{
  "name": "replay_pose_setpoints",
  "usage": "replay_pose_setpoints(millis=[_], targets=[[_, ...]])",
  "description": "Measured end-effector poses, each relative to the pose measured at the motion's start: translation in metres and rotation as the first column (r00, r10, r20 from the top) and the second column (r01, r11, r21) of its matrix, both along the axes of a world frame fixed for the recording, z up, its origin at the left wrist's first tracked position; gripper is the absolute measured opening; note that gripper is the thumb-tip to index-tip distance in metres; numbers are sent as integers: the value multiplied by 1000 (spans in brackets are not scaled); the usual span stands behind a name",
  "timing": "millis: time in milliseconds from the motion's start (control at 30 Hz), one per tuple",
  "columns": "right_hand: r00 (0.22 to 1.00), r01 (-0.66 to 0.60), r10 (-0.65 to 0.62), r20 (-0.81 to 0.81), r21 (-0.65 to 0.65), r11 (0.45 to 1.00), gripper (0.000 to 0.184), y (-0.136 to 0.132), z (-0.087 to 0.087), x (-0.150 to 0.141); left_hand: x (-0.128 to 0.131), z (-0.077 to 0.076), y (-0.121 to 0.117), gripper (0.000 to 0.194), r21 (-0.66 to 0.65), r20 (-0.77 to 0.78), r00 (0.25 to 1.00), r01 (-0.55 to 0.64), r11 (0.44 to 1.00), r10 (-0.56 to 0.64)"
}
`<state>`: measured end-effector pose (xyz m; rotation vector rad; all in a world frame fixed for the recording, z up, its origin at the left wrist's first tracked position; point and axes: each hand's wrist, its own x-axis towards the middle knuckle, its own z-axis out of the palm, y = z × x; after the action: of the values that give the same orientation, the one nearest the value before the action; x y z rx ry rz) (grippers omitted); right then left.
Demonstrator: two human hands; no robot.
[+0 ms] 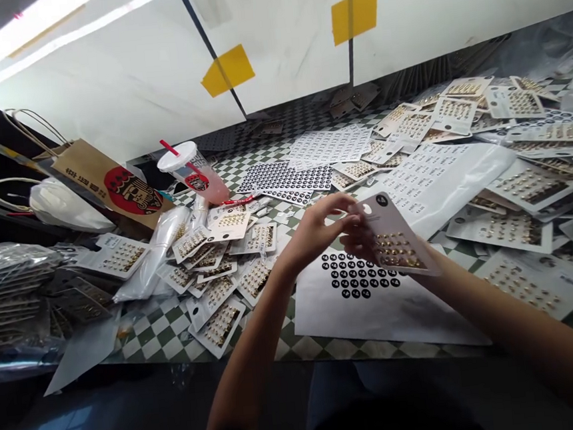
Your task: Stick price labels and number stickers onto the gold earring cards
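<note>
Nearby, a cup (177, 159) holds pink liquid (215, 192); the right hand (356, 241) clasps a card (396, 224), grip unclear for the left hand (318, 227).

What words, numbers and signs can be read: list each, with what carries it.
"4": round black stickers on white backing sheet.
"4": round black sticker on held pale card with gold pieces.
"4.00", apparently: white sheet printed in rows.
Too blurred or small: characters and round red logo on brown paper bag; print on clear plastic cup; other pale cards and sheets.
</note>
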<state>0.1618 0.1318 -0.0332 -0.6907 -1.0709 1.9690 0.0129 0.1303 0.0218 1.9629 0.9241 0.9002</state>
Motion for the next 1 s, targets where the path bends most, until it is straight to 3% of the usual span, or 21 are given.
replay_pose_setpoints(millis=[167,300,400,500,533,567,600,633,700,767,867,933,1000], targets=[[999,-30,31,39,-38,999,34,-5,-1,7,9,14,0,14,-205,38,999,20,978,-12],[992,28,-24,123,-30,999,17,1,15,20,-1,21,-5,11,-63,-32,991,-133,989,132],[937,225,-262,233,172,959,11,8,29,38,-26,23,-8,12,42,-99,933,-344,938,346],[737,374,-569,365,482,793,18,3,38,66,-72,26,-13,13,101,-176,778,-595,797,603],[666,382,-628,403,539,751,19,-3,39,76,-90,28,-15,12,121,-202,690,-687,717,695],[590,376,-666,455,576,726,20,-10,40,86,-109,29,-16,12,173,-217,567,-779,603,795],[503,354,-688,523,601,716,22,-18,39,96,-128,30,-17,12,220,-207,432,-854,472,878],[401,320,-691,601,615,721,25,-26,38,105,-146,31,-17,12,234,-177,341,-897,376,923],[205,265,-650,732,598,757,34,-41,34,119,-177,32,-16,10,207,-105,212,-951,230,972],[107,264,-589,801,548,794,42,-53,28,129,-199,30,-15,10,102,-44,180,-978,183,983],[163,302,-565,809,504,809,49,-60,19,138,-212,24,-17,26,94,-65,219,-970,225,974],[236,304,-572,786,499,812,52,-61,16,142,-204,21,-19,39,239,-118,209,-943,232,971],[297,320,-599,744,513,796,53,-62,18,145,-182,20,-22,46,455,-155,146,-867,202,977]])
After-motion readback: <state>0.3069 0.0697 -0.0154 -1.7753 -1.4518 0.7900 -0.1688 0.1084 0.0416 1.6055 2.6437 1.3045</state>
